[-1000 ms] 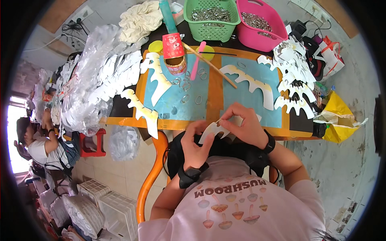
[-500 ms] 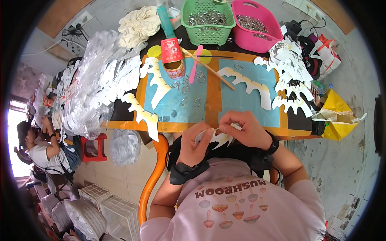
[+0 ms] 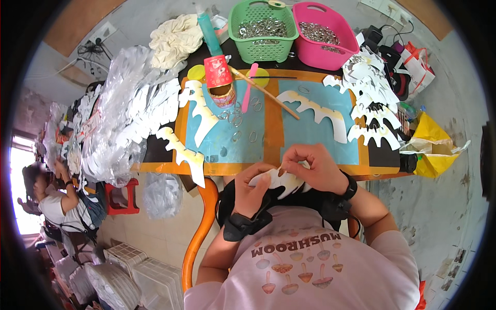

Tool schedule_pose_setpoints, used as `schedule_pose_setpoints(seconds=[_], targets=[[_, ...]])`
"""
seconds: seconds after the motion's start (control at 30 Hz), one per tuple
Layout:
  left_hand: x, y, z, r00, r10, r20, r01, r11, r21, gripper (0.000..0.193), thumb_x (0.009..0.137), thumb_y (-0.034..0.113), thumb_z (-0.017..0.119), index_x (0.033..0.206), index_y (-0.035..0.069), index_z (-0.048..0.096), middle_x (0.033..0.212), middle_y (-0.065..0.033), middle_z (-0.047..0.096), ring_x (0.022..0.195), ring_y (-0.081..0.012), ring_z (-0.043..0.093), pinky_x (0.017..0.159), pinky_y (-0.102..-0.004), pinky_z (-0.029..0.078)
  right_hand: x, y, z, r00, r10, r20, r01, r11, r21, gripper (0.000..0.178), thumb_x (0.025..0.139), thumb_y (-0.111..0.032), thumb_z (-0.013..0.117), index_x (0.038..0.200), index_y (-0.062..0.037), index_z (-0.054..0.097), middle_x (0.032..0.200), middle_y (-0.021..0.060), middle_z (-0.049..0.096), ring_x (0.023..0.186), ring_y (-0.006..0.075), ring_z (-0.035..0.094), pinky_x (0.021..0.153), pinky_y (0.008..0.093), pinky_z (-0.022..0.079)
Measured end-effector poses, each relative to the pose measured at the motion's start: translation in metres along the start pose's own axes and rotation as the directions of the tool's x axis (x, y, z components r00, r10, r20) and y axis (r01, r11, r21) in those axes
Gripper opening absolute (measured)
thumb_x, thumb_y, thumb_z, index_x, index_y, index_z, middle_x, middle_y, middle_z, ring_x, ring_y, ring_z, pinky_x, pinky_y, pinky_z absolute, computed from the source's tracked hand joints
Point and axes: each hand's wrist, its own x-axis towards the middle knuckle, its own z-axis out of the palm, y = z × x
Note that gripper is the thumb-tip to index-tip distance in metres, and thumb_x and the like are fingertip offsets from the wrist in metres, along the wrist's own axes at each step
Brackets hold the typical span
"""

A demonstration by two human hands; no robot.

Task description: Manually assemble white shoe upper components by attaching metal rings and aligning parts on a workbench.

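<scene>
below table edge (image 3: 289, 168), left hand (image 3: 251, 190) and right hand (image 3: 312, 168) grip white cutout (image 3: 281, 181).

A red paper cup (image 3: 218, 72) stands tipped on a small tape-wrapped tin on the blue-and-orange work table (image 3: 273, 135). Behind the cup sit a green plastic basket (image 3: 263, 32) and, to its right, a pink plastic basket (image 3: 324, 36) (both hold metal rings). Far left of the cup lies a heap of clear plastic bags (image 3: 120, 108); far right, a stack of white jagged card cut-outs (image 3: 373, 106).

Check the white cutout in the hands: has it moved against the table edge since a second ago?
Yes. The white cutout has come down toward the person's chest; it overlapped the table edge before and now sits below it, held by left hand and right hand.
</scene>
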Motion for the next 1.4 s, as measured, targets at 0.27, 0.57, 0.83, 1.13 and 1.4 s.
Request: schedule_pose_setpoints(seconds=[0.27, 0.57, 0.83, 1.13, 1.4], targets=[[-0.011, -0.010, 0.007, 1.000, 0.018, -0.007, -0.018, 0.988, -0.155, 0.044, 0.088, 0.022, 0.077, 0.119, -0.004, 0.060, 0.088, 0.0002, 0.063, 0.070, -0.0030, 0.054, 0.062, -0.0184, 0.041, -0.004, -0.005, -0.001, 0.989, -0.013, -0.144, 0.011, 1.000, -0.015, 0.010, 0.094, -0.007, 0.066, 0.091, 0.0018, 0.065, 0.080, 0.0045, 0.071, 0.072, 0.0074, 0.063, 0.067, 0.0243, 0.051], [-0.010, 0.000, 0.022, 0.979, -0.099, -0.178, 0.041, 0.950, -0.309, 0.022, 0.091, 0.013, 0.073, 0.104, -0.004, 0.066, 0.072, 0.0032, 0.059, 0.058, -0.0050, 0.049, 0.053, -0.0208, 0.038, -0.008, -0.004, 0.004, 0.991, 0.100, -0.093, -0.083, 0.983, 0.164, 0.010, 0.095, -0.008, 0.063, 0.091, 0.0017, 0.065, 0.079, 0.0024, 0.068, 0.070, 0.0040, 0.057, 0.064, 0.0214, 0.046], [-0.022, -0.024, 0.010, 0.994, -0.107, 0.016, 0.106, 0.992, 0.066, 0.034, 0.082, -0.001, 0.077, 0.109, -0.012, 0.060, 0.105, -0.0094, 0.065, 0.084, -0.0124, 0.063, 0.079, -0.0284, 0.054, -0.007, -0.004, 0.011, 0.978, 0.059, -0.202, -0.045, 0.996, 0.076, 0.011, 0.096, -0.007, 0.061, 0.093, 0.0018, 0.066, 0.081, 0.0032, 0.067, 0.070, 0.0046, 0.056, 0.063, 0.0213, 0.046], [0.002, -0.013, 0.041, 0.995, 0.013, 0.096, 0.008, 0.978, -0.209, 0.024, 0.100, 0.003, 0.057, 0.120, -0.009, 0.060, 0.102, -0.0103, 0.069, 0.094, -0.0160, 0.068, 0.086, -0.0287, 0.054, -0.014, -0.029, -0.025, 0.953, -0.023, -0.302, -0.009, 0.995, -0.103, 0.017, 0.095, -0.010, 0.062, 0.105, 0.0016, 0.068, 0.089, 0.0053, 0.069, 0.071, 0.0087, 0.059, 0.065, 0.0241, 0.047], [-0.012, -0.056, 0.018, 0.880, -0.308, -0.362, 0.189, 0.926, -0.328, 0.021, 0.101, 0.013, 0.057, 0.115, 0.000, 0.066, 0.093, -0.0049, 0.070, 0.083, -0.0111, 0.066, 0.074, -0.0233, 0.051, 0.065, 0.023, -0.042, 0.999, -0.023, -0.043, -0.005, 0.829, -0.559, 0.027, 0.090, -0.027, 0.064, 0.105, -0.0045, 0.067, 0.091, 0.0116, 0.067, 0.079, 0.0253, 0.064, 0.077, 0.0356, 0.050]])
